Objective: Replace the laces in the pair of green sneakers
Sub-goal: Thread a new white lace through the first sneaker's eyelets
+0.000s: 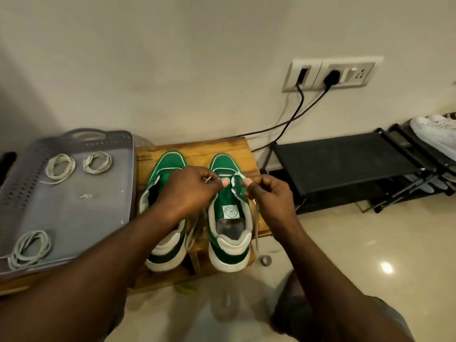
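Two green sneakers with white soles stand side by side on a small wooden stool (240, 146), toes toward the wall. My left hand (190, 191) crosses over the left sneaker (170, 166) and pinches a lace end near the right sneaker's (229, 218) front eyelets. My right hand (269, 196) pinches the eyelet flap and lace on that shoe's right side. A pale lace (257, 233) hangs down the right sneaker's outer side to the floor. Another loose lace (193, 233) lies between the shoes.
A grey plastic tray (74, 206) to the left holds three coiled laces (60, 167). A black shoe rack (345, 159) stands on the right with a white shoe (434, 132) beyond it. Black cables (291, 119) run from a wall socket (330, 74) down behind the stool. The floor is glossy tile.
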Action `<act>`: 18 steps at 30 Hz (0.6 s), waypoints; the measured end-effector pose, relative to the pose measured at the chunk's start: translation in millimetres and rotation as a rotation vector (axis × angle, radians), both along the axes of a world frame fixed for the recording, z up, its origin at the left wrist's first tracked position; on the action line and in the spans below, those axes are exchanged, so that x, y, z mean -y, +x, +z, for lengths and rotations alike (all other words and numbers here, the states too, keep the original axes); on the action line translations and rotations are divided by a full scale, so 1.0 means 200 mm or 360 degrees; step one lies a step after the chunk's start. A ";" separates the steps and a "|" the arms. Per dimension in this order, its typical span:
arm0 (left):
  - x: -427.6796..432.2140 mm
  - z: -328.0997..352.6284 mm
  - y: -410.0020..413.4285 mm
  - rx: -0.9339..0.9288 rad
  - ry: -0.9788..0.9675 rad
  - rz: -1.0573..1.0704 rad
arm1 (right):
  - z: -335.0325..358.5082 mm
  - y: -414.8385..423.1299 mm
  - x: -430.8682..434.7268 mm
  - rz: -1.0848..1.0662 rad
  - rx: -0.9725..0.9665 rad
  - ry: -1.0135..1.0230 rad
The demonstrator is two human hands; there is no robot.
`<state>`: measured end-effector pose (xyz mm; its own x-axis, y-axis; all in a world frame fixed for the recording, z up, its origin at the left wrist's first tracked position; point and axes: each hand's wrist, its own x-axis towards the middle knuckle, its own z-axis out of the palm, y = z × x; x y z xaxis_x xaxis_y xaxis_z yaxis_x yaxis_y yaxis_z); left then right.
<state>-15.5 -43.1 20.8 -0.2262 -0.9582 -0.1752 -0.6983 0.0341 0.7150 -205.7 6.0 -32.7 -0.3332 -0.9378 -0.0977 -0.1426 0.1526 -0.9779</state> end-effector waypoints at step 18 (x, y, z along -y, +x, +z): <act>0.04 -0.13 -0.10 0.0300 -0.0079 0.0067 | -0.09 0.06 0.22 0.0130 -0.0936 0.0138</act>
